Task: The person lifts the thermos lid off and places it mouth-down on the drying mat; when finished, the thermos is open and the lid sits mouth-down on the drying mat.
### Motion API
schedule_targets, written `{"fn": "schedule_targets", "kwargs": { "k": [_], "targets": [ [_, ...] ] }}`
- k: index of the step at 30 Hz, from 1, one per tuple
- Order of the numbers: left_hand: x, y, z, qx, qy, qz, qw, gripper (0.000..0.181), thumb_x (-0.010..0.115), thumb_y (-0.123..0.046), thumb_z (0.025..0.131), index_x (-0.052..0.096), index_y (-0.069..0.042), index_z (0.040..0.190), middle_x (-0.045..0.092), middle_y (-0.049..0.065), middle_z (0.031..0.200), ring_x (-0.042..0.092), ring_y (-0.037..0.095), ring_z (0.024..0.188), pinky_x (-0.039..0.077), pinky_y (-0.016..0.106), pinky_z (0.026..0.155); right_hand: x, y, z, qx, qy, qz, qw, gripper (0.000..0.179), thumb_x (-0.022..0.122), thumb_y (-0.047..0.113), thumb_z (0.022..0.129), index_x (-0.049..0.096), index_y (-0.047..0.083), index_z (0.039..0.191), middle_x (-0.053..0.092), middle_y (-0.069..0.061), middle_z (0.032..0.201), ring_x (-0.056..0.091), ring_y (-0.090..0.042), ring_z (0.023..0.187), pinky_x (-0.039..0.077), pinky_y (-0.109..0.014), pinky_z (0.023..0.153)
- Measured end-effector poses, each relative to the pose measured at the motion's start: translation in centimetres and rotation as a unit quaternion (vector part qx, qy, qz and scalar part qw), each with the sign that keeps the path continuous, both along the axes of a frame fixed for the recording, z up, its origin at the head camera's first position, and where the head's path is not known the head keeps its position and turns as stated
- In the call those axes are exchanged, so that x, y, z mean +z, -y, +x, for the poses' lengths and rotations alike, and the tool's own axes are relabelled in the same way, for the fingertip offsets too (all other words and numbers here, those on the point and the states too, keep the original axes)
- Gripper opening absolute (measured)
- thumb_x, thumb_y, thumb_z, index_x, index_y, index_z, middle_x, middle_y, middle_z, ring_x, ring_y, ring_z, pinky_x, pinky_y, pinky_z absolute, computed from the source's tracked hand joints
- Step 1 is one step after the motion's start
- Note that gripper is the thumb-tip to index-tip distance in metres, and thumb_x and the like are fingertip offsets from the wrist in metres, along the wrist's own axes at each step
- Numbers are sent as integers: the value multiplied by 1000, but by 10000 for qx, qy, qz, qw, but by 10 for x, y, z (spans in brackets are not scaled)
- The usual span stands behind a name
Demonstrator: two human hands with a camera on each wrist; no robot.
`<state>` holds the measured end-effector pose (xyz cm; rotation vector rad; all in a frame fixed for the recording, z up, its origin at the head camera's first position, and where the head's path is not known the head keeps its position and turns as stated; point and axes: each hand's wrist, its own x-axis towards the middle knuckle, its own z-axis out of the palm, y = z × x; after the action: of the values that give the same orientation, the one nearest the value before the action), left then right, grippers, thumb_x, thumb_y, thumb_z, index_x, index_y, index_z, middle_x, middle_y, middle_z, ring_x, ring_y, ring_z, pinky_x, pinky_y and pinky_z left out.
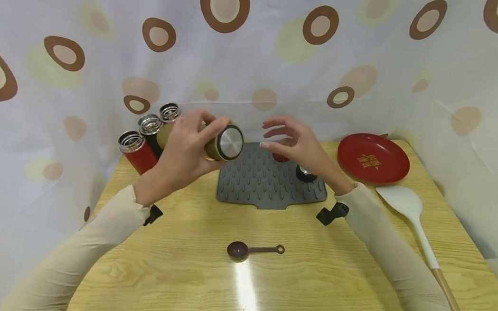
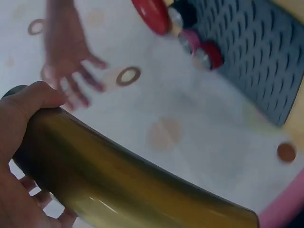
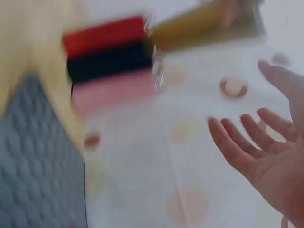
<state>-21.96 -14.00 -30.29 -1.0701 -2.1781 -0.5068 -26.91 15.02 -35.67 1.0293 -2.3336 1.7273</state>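
Above the back of the table my left hand (image 1: 185, 144) grips a gold thermos flask (image 2: 128, 166) tipped onto its side. Its round steel end (image 1: 231, 142), ringed in black, points toward my right hand. That right hand (image 1: 294, 141) hovers apart from the flask, fingers spread and loosely bent, holding nothing. Behind my left hand stand three lidless flasks: a red one (image 3: 107, 35), a black one (image 3: 111, 61) and a pink one (image 3: 114, 92). Below my right hand are a black lid (image 2: 184, 14), a pink lid (image 2: 190, 40) and a red lid (image 2: 210, 54).
A grey ridged mat (image 1: 264, 187) lies at the table's back, with the lids at its far right side. Farther right are a red oval plate (image 1: 373, 158) and a white spatula (image 1: 402, 203) with a wooden handle. In front lies a brown measuring spoon (image 1: 238, 251).
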Motion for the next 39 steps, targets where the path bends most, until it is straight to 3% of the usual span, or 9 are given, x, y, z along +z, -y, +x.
{"fn": "schedule_targets", "kwargs": {
  "k": [3,5,10,14,19,22,25,31,39],
  "targets": [
    [-24,-18,-5,97,203,-63,9997,77,98,-16,69,58,-11,134,52,17,105,55,36,100,42,58,81,6,7,25,671,598,-92,9959,69,80,20,94,46,7,153,53,-14,150,62,-33,131,58,-36,97],
    [-37,-28,-5,267,140,-160,9994,74,98,-19,71,60,-13,134,52,17,104,55,35,96,42,56,77,4,15,39,830,766,72,9936,78,80,23,95,37,8,159,47,-15,156,59,-34,135,60,-37,94],
    [-58,-50,4,697,-381,-675,9946,65,92,-32,82,58,-15,134,52,16,105,52,33,92,42,55,79,-12,34,60,146,505,311,9981,80,78,21,96,32,9,160,53,-14,146,68,-29,122,62,-33,81],
    [-70,-56,10,821,-475,-688,9931,72,94,-31,80,55,-15,138,54,17,113,53,34,99,42,58,87,-25,39,66,-426,85,107,9990,77,80,12,94,40,7,159,62,-15,132,71,-26,109,62,-34,84],
    [-86,-48,10,633,-357,-444,9964,87,96,-30,77,48,-14,148,56,19,132,58,36,115,44,62,96,-35,34,69,-251,124,-324,9991,76,77,8,95,40,12,161,54,-14,149,67,-31,123,61,-36,90],
    [-95,-34,13,442,-83,-215,9988,97,98,-25,75,41,-18,152,54,19,140,59,36,120,48,59,95,-37,27,70,-79,222,-449,9987,68,75,11,98,44,11,158,54,-16,147,66,-34,124,61,-34,90],
    [-102,-22,19,326,90,30,9994,100,100,-21,70,40,-16,150,56,19,139,61,37,119,50,56,91,-36,17,71,8,524,-647,9965,59,73,10,98,50,9,152,56,-17,137,68,-33,116,63,-34,84],
    [-102,-15,30,439,393,195,9981,85,99,-20,72,52,-8,142,62,17,133,63,35,117,49,53,94,-35,6,67,98,1343,-1043,9854,53,71,4,97,51,1,146,53,-15,133,73,-27,98,64,-39,78],
    [-99,-16,40,635,502,121,9966,82,100,-20,70,59,-5,139,67,16,129,65,36,115,50,51,90,-20,1,70,-56,1656,109,9861,57,67,27,103,45,12,153,56,-21,136,76,-30,79,63,-47,63]
  ]
}}
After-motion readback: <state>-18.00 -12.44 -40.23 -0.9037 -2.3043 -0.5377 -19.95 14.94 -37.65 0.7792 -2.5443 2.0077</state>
